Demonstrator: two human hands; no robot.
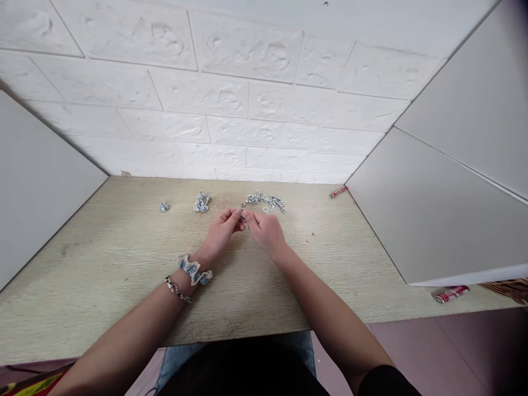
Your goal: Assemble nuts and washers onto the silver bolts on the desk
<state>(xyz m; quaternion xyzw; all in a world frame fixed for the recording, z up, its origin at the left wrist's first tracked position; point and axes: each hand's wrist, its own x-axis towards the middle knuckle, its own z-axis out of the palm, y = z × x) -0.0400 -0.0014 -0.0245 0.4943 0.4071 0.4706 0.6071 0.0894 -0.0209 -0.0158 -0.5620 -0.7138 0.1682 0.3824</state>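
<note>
My left hand [223, 228] and my right hand [266, 228] meet above the wooden tabletop [136, 242]. Between their pinched fingertips is a small metal piece [243, 216], mostly covered by the fingers. Just beyond the hands lie a nut [243, 204] and a flat washer [265, 209]. A pile of loose bolts, nuts and washers [256, 198] spreads behind my right hand. Several bolts with hardware on them [201, 203] form a cluster behind my left hand. One more bolt with a washer [164, 207] stands apart, farther left.
A white brick-patterned wall [226, 99] closes off the back. Pale panels flank the tabletop at left [41, 181] and right [445, 209]. One red battery [339, 192] lies at the back right, and others [451, 294] near a wicker basket [509, 288].
</note>
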